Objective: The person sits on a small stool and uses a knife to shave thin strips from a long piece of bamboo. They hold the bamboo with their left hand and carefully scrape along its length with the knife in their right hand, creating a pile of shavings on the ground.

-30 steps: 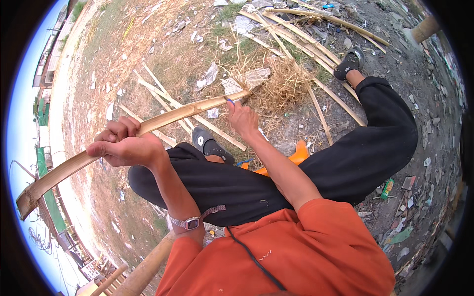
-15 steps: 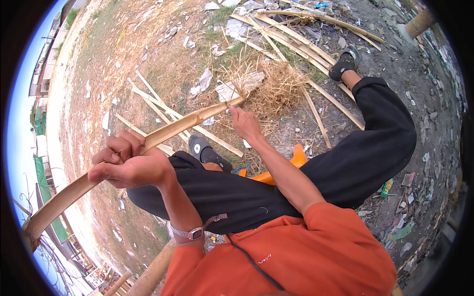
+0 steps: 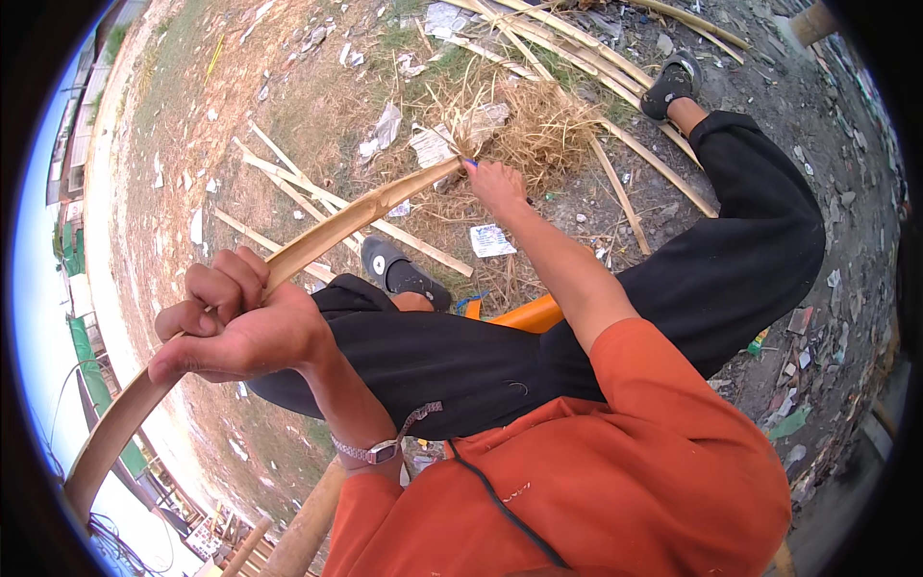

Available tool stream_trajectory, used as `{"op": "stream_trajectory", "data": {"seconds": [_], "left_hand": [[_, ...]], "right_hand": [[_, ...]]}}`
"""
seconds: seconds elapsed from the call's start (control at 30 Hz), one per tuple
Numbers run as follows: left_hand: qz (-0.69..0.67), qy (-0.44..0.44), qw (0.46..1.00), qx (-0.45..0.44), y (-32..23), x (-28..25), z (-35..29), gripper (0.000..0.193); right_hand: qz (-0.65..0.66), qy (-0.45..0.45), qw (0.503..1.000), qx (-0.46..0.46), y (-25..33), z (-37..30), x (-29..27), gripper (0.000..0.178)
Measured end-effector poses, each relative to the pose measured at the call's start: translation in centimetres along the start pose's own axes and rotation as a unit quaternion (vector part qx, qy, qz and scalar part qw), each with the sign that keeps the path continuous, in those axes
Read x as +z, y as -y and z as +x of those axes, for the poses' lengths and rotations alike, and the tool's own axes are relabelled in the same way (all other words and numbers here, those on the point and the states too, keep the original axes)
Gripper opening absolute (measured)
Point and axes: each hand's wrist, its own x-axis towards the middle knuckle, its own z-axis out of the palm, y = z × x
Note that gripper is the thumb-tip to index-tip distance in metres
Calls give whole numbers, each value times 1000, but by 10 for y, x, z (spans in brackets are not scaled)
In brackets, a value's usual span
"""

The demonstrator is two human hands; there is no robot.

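Observation:
A long split bamboo strip (image 3: pixel 351 219) runs slantwise from the lower left to the middle. My left hand (image 3: pixel 240 317) is closed round it, palm up and thumb stretched along it. At the strip's far end my right hand (image 3: pixel 498 186) is closed on a slim tool with a blue part (image 3: pixel 470 163) by the fingertips and a dark end below the palm. Most of this tool is hidden in the fist, and its blade or tip cannot be made out. Just beyond that end lies a heap of pale shavings (image 3: pixel 543 130).
More bamboo strips (image 3: pixel 577 62) lie beyond, towards my right foot, and a few cut strips (image 3: pixel 298 188) lie left of the middle. Below my arms is an orange seat (image 3: pixel 529 315) between my legs. Scraps of paper (image 3: pixel 491 240) litter the ground. A round pole (image 3: pixel 306 524) stands at lower left.
My right hand has moved away from me and slightly right along the strip's end, showing the blue part. The left hand and strip have shifted a little left.

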Motion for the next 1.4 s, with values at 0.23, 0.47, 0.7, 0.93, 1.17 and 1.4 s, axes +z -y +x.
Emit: {"op": "stream_trajectory", "data": {"seconds": [0.23,0.47,0.7,0.93,1.17,1.4], "left_hand": [[-38,10,999,-24,2,-2,4,52],[-90,34,994,-44,2,-12,4,53],[-131,62,988,-61,6,-13,6,54],[-94,27,994,-50,5,-12,4,55],[-111,69,990,-46,0,-8,3,55],[-194,114,972,-69,6,-20,5,57]], "right_hand": [[108,7,991,-77,-49,36,31,52],[472,275,832,99,-3,-1,-34,58],[209,-11,977,-48,57,-85,-65,59],[185,-33,980,-59,84,-106,-82,56],[96,-8,988,119,-15,-59,-12,63],[238,32,969,-50,60,-87,-81,58]]}}
